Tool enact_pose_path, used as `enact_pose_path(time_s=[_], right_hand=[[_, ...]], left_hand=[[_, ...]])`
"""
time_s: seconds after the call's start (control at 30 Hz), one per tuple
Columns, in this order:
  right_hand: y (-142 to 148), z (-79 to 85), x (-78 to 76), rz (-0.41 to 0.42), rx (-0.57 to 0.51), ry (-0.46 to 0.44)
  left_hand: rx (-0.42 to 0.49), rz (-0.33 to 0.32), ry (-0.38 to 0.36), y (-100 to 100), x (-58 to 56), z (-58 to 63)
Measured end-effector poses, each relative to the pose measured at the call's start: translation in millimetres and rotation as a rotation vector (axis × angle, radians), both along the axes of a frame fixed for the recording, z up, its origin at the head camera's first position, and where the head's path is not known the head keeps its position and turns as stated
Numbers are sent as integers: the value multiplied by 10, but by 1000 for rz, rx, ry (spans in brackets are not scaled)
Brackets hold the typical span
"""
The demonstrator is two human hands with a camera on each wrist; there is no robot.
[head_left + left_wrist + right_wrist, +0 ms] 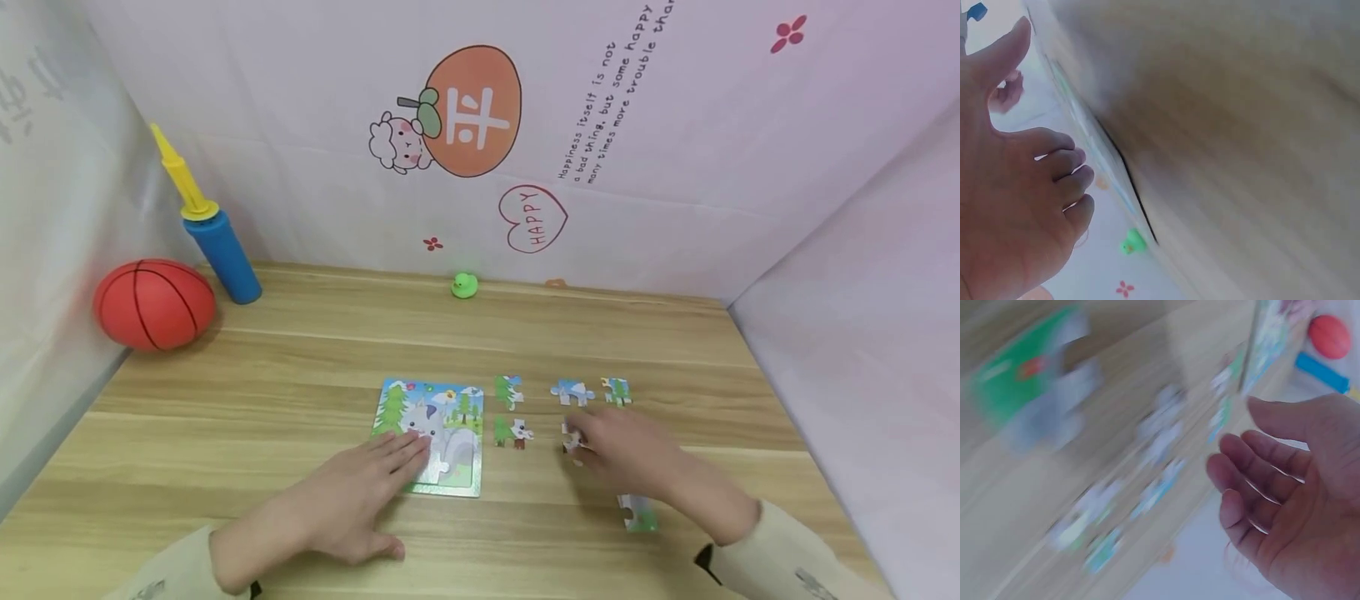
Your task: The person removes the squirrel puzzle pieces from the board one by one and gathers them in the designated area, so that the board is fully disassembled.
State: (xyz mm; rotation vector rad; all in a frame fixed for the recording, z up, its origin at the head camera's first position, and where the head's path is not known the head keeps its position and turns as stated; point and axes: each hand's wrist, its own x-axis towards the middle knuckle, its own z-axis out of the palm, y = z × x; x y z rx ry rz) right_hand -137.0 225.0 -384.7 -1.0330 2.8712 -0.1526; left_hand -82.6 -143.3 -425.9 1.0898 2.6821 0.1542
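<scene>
My left hand [367, 492] lies with its fingers stretched over the lower left of a square picture puzzle [459, 454], its thumb out on the table. The puzzle shows a grey squirrel-like animal, trees and a pale frame; the fingers hide part of it. In the left wrist view the puzzle [1104, 153] appears edge-on beyond the left hand [1029, 187]. My right hand [626, 446] hovers at a loose puzzle piece [572, 442], partly covering it in the head view. In the right wrist view the right hand [1285, 487] has loosely bent fingers and nothing between them.
Several loose pieces lie right of the puzzle, including a tree piece [507, 392], a blue piece [572, 392] and a green-edged piece [639, 513]. Along the back are a green toy duck [465, 286], a blue pump [223, 257] and a red ball [154, 305].
</scene>
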Motion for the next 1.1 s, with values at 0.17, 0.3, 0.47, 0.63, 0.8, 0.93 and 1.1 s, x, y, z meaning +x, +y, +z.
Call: enact_pose_path(time_s=[0.17,0.3,0.47,0.63,0.8,0.93,1.1], right_hand=[[-580,-95,-33,116,-61,85],[-1031,-179,10,175,-10,60],[-1432,-265,85,195,103,28],[-1621,-370,131,170,143,31],[-1681,-447,140,162,156,75],[-1716,-480,136,134,137,54],[-1751,-501,132,109,105,28]], left_hand=[[39,42,22,-109,-29,30],[35,69,11,-176,-55,22],[17,61,15,-226,-62,-10],[10,57,22,-252,-54,-43],[2,49,35,-262,-43,-61],[-3,53,35,-277,-39,-68],[-6,65,26,-295,-34,-70]])
